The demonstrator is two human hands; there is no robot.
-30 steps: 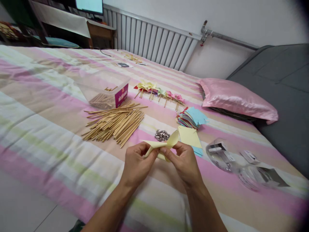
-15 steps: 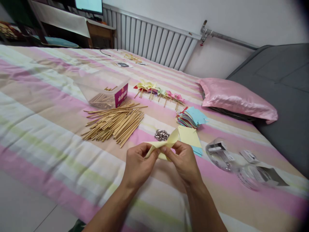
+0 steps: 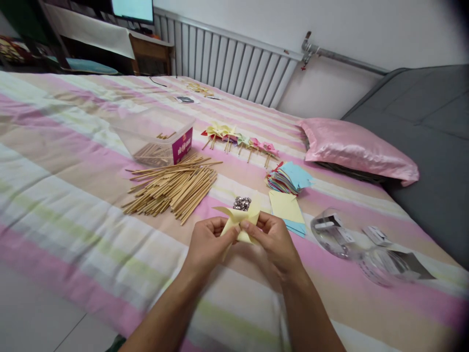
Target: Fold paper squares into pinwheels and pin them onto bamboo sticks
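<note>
Between my two hands is a yellow paper pinwheel (image 3: 234, 217), its corners folded in toward the centre. My left hand (image 3: 210, 239) pinches its left side, the thumb near the middle. On the other side my right hand (image 3: 273, 239) grips it, thumb pressed at the centre and fingers behind the paper. Just beyond the pinwheel lies a small heap of shiny metal pieces (image 3: 242, 203). Yellow paper sheets (image 3: 286, 205) rest on blue ones beyond my right hand, below a stack of coloured cut paper (image 3: 289, 177).
A pile of wooden sticks (image 3: 176, 188) lies left, before a clear plastic box (image 3: 154, 142) holding more sticks. Finished pinwheels (image 3: 238, 137) lie farther back. Clear round containers (image 3: 331, 234) sit right, below a pink pillow (image 3: 359, 149). Everything rests on a striped bedspread (image 3: 84, 205).
The folded paper has turned in my hands; one blade now points up to the left and the folds meet at the centre. My thumbs stay close together.
</note>
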